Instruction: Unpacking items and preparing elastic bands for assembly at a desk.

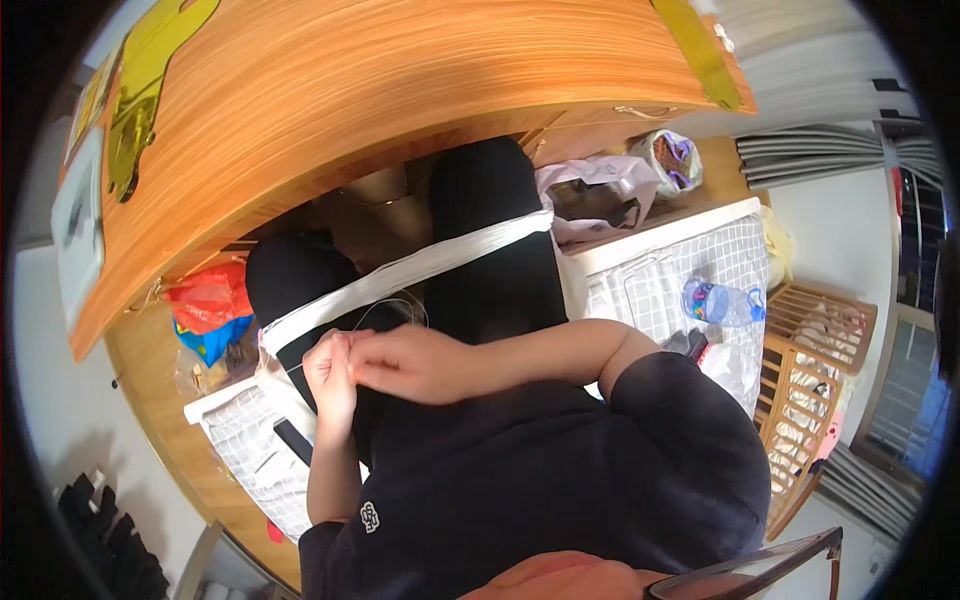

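Observation:
My left hand and my right hand meet over my left thigh, with their fingertips pinched close together. A thin white thread loops up from between them, and a short end runs out to the left of the left hand. Both hands are closed on this thread; the exact pinch points are partly hidden by the fingers. Just beyond the hands, a long white skein of strands is stretched across both of my black-clad legs, from the left knee to the right one.
A wooden desk stands in front of my knees. Bags, including a red plastic bag and a white bag, lie to either side. On the checked bedding at right is a clear bottle, near a slatted wooden rack.

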{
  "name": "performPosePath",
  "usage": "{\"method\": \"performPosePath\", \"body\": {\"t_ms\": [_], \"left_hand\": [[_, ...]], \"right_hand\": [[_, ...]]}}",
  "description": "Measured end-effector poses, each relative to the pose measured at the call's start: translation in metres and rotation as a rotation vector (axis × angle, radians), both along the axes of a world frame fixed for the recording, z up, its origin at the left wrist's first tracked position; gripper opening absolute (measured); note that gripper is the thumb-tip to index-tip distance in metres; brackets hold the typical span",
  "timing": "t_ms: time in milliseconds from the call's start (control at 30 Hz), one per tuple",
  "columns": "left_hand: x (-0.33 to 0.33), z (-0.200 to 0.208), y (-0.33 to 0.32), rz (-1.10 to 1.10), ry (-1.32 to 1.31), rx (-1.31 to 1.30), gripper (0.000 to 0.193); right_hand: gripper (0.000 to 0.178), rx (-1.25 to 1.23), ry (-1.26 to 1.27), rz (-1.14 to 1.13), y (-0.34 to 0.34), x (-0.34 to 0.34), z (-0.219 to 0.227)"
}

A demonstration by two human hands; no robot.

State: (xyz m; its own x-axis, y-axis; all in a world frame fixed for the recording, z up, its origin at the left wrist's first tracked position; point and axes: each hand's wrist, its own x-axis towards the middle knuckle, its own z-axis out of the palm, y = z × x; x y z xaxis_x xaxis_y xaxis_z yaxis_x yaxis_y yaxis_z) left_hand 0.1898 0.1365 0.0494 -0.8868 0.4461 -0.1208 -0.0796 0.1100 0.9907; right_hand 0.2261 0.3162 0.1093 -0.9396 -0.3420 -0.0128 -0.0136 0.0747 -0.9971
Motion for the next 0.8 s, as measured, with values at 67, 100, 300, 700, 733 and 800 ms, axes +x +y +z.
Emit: {"method": "performPosePath", "body": {"t_ms": [67,100,300,700,733,800], "left_hand": [[0.003,0.0,0.005,0.15,-0.137,0.102,0.04],[0.003,0.0,0.002,0.14,-0.154,0.151,0.042],[-0.005,-0.016,-0.007,0.031,0.086,0.145,0.042],[-0.016,0.008,-0.005,0.017,0.882,-0.045,0.034],[-0.017,0.013,-0.008,-0.091,1.018,-0.114,0.034],[-0.015,0.016,-0.005,-0.113,1.043,-0.139,0.026]], "right_hand": [[0.014,0.141,0.067,0.102,-0.001,0.008,-0.001],[0.015,0.133,0.062,0.122,-0.001,0.009,-0.006],[0.017,-0.241,-0.027,0.087,0.013,0.005,0.013],[0.021,-0.62,-0.38,0.043,0.029,0.007,0.016],[0.019,-0.756,-0.458,-0.017,0.028,0.001,0.021],[0.02,-0.774,-0.532,0.036,0.033,-0.006,0.009]]}}
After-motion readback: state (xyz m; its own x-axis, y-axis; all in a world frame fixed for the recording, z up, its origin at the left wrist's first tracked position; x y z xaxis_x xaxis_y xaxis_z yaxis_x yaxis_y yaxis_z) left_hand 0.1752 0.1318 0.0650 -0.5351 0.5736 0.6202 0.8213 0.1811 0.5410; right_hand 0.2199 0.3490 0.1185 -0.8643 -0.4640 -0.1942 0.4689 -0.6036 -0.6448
